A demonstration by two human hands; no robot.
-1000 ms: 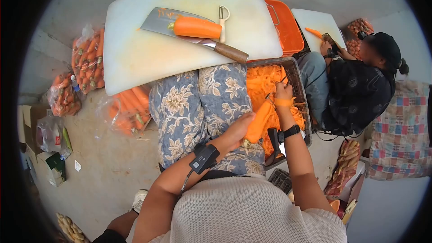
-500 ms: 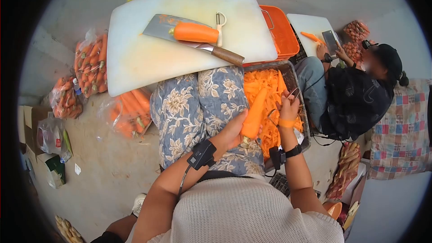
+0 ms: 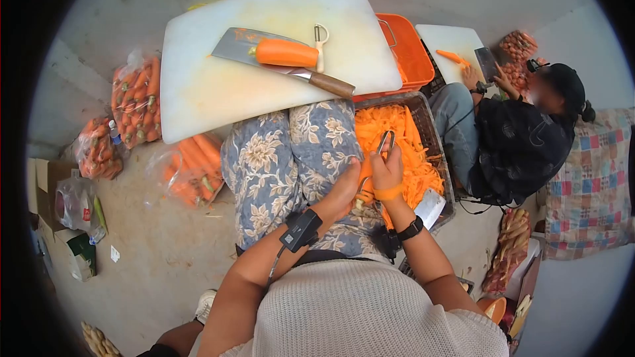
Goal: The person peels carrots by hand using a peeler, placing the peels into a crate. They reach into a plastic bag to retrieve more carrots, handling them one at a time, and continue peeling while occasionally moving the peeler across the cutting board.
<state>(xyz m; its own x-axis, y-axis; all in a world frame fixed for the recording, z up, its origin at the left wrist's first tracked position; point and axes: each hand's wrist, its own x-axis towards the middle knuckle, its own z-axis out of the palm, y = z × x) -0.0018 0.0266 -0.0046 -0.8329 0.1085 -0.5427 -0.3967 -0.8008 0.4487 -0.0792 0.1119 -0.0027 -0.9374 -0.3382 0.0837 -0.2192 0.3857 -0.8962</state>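
Note:
My left hand [image 3: 344, 188] is wrapped round a carrot [image 3: 365, 173] above my lap, at the near left edge of a crate [image 3: 444, 175] of orange peelings [image 3: 403, 145]. My right hand [image 3: 387, 170] is closed on a metal-framed peeler [image 3: 387, 140] whose loop rises above the fingers; it is right beside the carrot and partly covers it. On the white cutting board [image 3: 198, 92] lie a cleaver [image 3: 334, 84], a peeled carrot [image 3: 286, 53] across its blade, and a white-handled peeler [image 3: 321, 56].
An orange tub [image 3: 413, 59] stands behind the crate. At the right a person [image 3: 522, 139] sits by another board [image 3: 450, 38], holding a cleaver [image 3: 486, 64] near a carrot [image 3: 452, 57]. Bags of carrots [image 3: 137, 102] stand on the floor at the left.
My right hand has moved left and down from over the crate to the carrot. The carrot has turned and is now more hidden. The view has shifted slightly.

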